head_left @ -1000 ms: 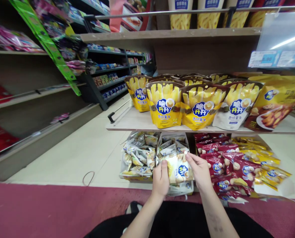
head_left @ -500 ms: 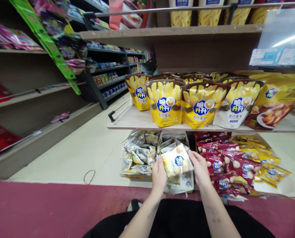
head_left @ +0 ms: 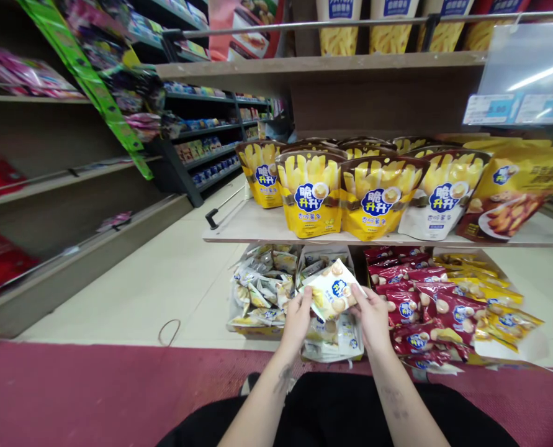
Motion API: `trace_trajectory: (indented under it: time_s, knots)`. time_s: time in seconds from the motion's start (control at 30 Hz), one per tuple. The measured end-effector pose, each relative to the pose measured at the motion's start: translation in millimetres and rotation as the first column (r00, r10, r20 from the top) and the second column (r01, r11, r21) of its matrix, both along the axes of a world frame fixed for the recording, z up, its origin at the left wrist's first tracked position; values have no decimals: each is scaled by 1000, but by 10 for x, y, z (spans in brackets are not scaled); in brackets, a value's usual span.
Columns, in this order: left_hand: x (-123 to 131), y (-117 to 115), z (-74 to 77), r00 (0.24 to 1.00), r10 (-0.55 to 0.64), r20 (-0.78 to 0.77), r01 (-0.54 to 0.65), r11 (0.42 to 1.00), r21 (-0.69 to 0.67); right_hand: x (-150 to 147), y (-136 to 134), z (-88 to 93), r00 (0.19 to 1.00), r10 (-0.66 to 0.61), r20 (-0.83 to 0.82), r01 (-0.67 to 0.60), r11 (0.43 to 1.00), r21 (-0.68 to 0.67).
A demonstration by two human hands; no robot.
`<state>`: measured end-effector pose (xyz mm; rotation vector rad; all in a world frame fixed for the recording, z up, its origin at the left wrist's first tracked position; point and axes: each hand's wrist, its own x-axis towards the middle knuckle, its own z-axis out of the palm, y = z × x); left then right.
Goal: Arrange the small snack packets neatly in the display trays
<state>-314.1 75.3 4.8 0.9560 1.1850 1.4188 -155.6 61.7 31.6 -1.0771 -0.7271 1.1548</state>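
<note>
A white and yellow snack packet with a blue logo is held between my two hands, above a box of similar packets. My left hand pinches its left edge, thumb on the front. On the right edge, my right hand grips it the same way. Beneath them stands the box of white packets, partly hidden by my hands and the packet. To its left is another box full of white packets. Dark red packets and yellow packets lie to the right.
Just above the boxes runs a shelf with yellow and white standing pouches. A higher shelf carries a metal rail. Price tags hang at the right. Side shelving stands at the left, and a thin loop lies on the floor.
The packet has turned a little and risen slightly, and its front now shows more clearly. My right hand has shifted slightly down and left, its thumb now over the packet's front. Both hands still hold it.
</note>
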Motion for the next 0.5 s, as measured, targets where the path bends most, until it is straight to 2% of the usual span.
trace_trajectory:
  time_s: [0.1,0.2,0.23,0.27,0.33,0.4,0.47,0.5]
  knots:
    - [-142,12,123,978,-207,19,207,978,-9,117,14,73,969,44,245,-64,995,75]
    - [-249,0,226,861,-501,-89,501,865,-29,157,28,88,924,158,347,-195,978,75]
    - [-290,3,243,833,-536,-136,537,843,-33,152,28,74,926,169,338,-202,977,65]
    - [-344,15,249,836,-516,-184,521,853,-25,144,24,54,934,156,323,-183,982,55]
    - [-519,65,230,911,-315,-265,331,943,20,132,10,22,948,59,312,-82,995,60]
    - [-785,137,176,954,-27,-299,47,997,58,130,15,39,923,-96,373,52,991,124]
    - [-1079,211,98,927,189,-325,-191,981,28,113,87,123,826,-204,526,100,970,220]
    - [-1206,245,53,892,286,-350,-301,954,10,88,162,183,740,-207,641,67,970,236]
